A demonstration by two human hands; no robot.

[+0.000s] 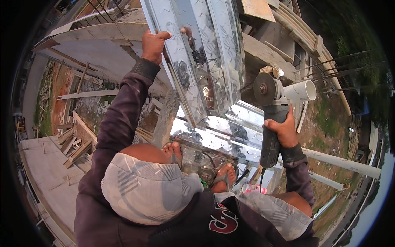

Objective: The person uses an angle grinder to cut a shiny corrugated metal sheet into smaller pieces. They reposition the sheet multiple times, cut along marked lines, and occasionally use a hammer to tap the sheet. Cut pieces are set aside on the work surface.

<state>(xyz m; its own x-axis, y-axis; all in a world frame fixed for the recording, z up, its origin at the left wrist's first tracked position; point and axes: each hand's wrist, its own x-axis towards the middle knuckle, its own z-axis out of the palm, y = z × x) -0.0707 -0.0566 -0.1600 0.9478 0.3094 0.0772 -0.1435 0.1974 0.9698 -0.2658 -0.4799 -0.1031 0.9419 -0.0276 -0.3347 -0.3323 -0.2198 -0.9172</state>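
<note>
My left hand (pixel 154 46) is closed on the left edge of a shiny ribbed metal sheet (pixel 193 53), which is tilted up in front of me. The fingers go behind the edge and the thumb lies on the face. In my right hand (pixel 284 128) is a dark angle grinder (pixel 272 133), held upright by its body with the cutting disc (pixel 265 88) at the top. The disc is to the right of the sheet and apart from it. Another shiny metal sheet (pixel 218 133) lies flat below, in front of my feet.
My feet in flip-flops (pixel 224 177) stand on a narrow ledge above lower ground. A white pipe end (pixel 305 90) shows behind the grinder, and a long white pipe (pixel 341 161) stretches right. Rods (pixel 341 66) jut out at the right. Scrap wood (pixel 76 144) lies lower left.
</note>
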